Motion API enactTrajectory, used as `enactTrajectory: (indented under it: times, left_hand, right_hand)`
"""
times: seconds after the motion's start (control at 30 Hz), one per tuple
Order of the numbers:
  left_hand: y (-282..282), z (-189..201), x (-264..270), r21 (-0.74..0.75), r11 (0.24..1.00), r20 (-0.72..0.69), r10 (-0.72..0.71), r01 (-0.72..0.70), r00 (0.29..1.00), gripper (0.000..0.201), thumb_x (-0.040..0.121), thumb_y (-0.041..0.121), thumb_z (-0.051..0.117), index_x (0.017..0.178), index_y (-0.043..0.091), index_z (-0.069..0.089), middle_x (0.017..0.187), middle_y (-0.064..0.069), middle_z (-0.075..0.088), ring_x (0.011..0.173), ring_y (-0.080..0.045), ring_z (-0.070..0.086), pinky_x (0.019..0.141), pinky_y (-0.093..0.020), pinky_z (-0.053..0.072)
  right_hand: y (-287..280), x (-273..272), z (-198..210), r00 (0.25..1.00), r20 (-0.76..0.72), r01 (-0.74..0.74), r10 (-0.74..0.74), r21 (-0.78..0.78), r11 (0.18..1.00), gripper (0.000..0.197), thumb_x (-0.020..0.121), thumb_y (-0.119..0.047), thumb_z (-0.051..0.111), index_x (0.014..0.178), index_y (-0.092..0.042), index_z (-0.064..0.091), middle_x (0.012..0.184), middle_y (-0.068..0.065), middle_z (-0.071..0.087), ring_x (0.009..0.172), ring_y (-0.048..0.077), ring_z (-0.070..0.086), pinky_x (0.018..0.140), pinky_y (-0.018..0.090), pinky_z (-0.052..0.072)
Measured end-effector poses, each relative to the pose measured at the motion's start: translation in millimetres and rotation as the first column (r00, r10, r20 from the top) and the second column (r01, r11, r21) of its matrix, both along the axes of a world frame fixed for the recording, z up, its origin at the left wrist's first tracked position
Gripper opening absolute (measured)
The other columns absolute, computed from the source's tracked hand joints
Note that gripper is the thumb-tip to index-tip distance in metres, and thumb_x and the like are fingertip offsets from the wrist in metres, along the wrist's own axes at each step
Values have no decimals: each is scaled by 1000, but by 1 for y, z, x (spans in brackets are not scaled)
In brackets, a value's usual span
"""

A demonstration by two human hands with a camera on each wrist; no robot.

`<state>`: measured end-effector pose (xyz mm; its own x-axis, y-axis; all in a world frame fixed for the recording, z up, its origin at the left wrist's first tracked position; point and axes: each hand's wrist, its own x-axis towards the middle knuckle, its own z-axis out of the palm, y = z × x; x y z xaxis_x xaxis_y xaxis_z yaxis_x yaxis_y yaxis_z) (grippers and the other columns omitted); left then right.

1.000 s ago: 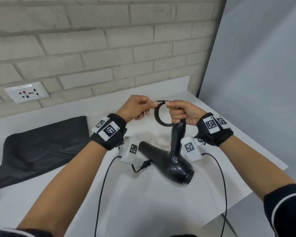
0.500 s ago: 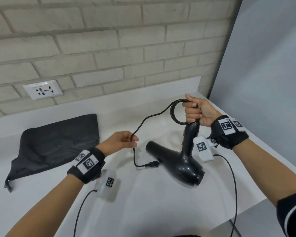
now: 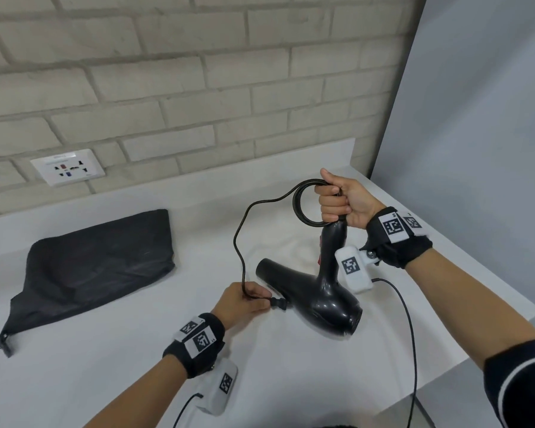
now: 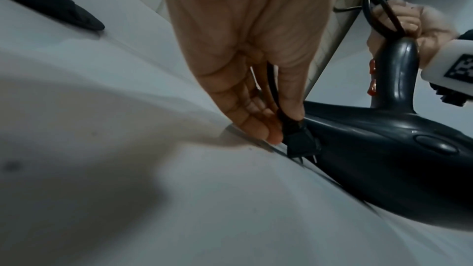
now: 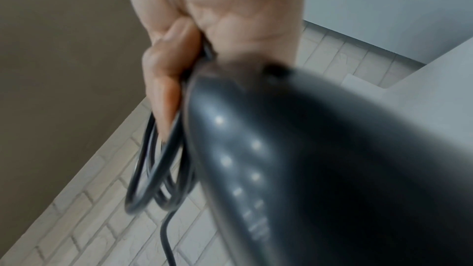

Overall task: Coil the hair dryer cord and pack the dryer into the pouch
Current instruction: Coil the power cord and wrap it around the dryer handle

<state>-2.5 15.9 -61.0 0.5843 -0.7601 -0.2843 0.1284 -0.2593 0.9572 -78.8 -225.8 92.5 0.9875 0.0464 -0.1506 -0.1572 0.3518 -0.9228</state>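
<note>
A glossy black hair dryer (image 3: 325, 301) hangs body down over the white counter, handle up. My right hand (image 3: 337, 202) grips the handle end together with several coils of black cord (image 3: 303, 208); the coils show blurred beside my fingers (image 5: 158, 169) in the right wrist view. The loose cord (image 3: 240, 242) snakes down to my left hand (image 3: 244, 301), which pinches it right at the plug (image 4: 299, 143), low near the counter beside the dryer's nozzle (image 4: 371, 149). A flat black pouch (image 3: 93, 273) lies at the left.
A white wall socket plate (image 3: 67, 166) sits on the brick wall behind. The counter (image 3: 291, 381) ends at an edge on the right, by a grey panel (image 3: 476, 118). Thin wrist-camera cables (image 3: 411, 335) hang from both wrists.
My left hand slid down the cord from mid-length to the plug and dropped toward the counter. The right hand kept its hold on the handle and coils.
</note>
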Motion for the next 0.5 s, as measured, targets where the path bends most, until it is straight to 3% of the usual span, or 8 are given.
enactTrajectory:
  times: [0.1,0.2,0.27,0.37,0.43,0.5]
  left_hand:
    - [7,8,1,-27,999,31,44,-44,999,9,80,-9,61,81,-1,64,61,-2,71,59,-13,67,62,-19,56]
    - [13,33,16,-91,962,67,265,-258,962,8,85,3,60,82,6,66,65,0,71,61,-8,66,62,-15,55]
    - [12,60,35,-213,892,-54,397,-399,916,10,89,7,55,84,8,63,61,2,70,58,-6,65,62,-12,54]
    - [0,105,62,-365,790,-220,441,-493,870,13,93,9,49,85,7,58,57,1,69,55,-5,66,60,-13,55]
    - [-14,129,71,-421,760,-236,435,-495,869,13,93,10,50,83,6,57,57,1,70,53,-5,65,60,-13,56]
    - [-29,142,73,-440,763,-231,413,-473,881,13,93,11,51,82,6,57,56,0,70,52,-5,65,60,-13,55]
  right_hand:
    - [2,0,2,999,-27,35,-35,-4,999,46,70,-54,59,41,-24,41,30,-13,23,35,11,7,35,17,32]
    - [6,0,4,996,-59,66,-67,-9,998,52,84,-49,35,39,-23,40,28,-12,26,35,12,5,34,17,31]
    - [8,3,5,995,-76,67,-68,-14,998,60,92,-47,26,39,-23,39,29,-12,21,35,12,5,34,18,30]
    - [13,8,7,995,-87,40,-43,-35,999,64,96,-45,20,39,-24,39,29,-12,23,28,8,9,34,18,29]
    - [17,10,8,996,-91,7,-11,-43,999,63,96,-45,20,39,-24,38,29,-13,26,23,3,19,35,18,28]
    - [22,13,9,996,-91,-17,12,-58,998,63,97,-45,19,40,-24,38,29,-13,26,24,3,18,36,18,28]
